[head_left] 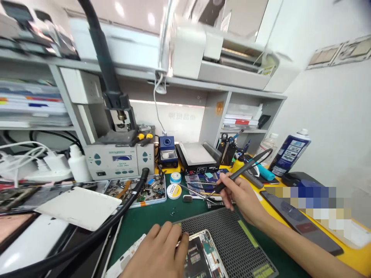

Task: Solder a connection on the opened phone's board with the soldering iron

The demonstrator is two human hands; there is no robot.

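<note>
Left hand: the left hand (159, 251) lies back upward, its bent fingers at the near-left edge of the phone; whether it grips that edge or only rests against it, I cannot tell.
Right hand: the right hand (240, 195) grasps the black tool (236, 173) like a pen, beyond the phone and to its right.
Tool: slanted, its thin tip pointing down and left from the right hand's fingers, over the items behind the mat; a cord bends away from its upper end.
Phone: just right of the left hand, nearer the person than the right hand, opened up, with a dark battery (194, 256) and a green board (207, 247) showing; part of it lies under the left hand or out of view.
Mat: the perforated mat (232, 235) spreads under the phone, below the right hand.
Strip: a pale strip (127, 258) runs out from beneath the left hand on its left.
Brush: the brush (188, 198) lies left of the right hand.
Jars: two jars (174, 191) sit beyond the left hand.
Tray: the parts tray (142, 204) lies farther left, crossed by a black hose (130, 204).
Can: the spray can (290, 152) stands tilted, beyond the right hand on its right.
</note>
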